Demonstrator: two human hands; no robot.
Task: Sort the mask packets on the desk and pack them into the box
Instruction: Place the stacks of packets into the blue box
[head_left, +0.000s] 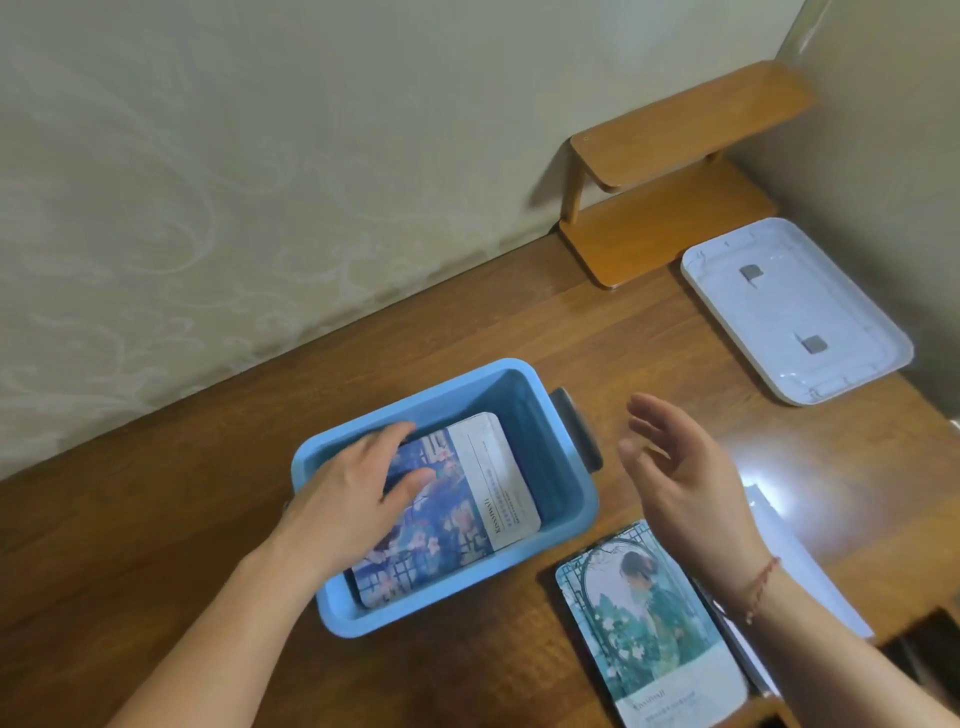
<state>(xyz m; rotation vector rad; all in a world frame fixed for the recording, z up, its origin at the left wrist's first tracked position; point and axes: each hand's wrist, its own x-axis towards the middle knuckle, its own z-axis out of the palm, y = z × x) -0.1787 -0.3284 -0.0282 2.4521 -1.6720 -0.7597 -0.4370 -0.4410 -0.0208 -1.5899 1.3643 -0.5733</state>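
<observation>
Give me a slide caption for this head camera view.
Left hand presses a blue mask packet into the blue box; right hand hovers open above a green packet.

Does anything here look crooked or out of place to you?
Only a little. The blue packet in the blue box lies at a slant, one end propped up the box wall rather than flat on the bottom, with the left hand pressing it. The white lid lies upside down on the desk, apart from the box.
</observation>
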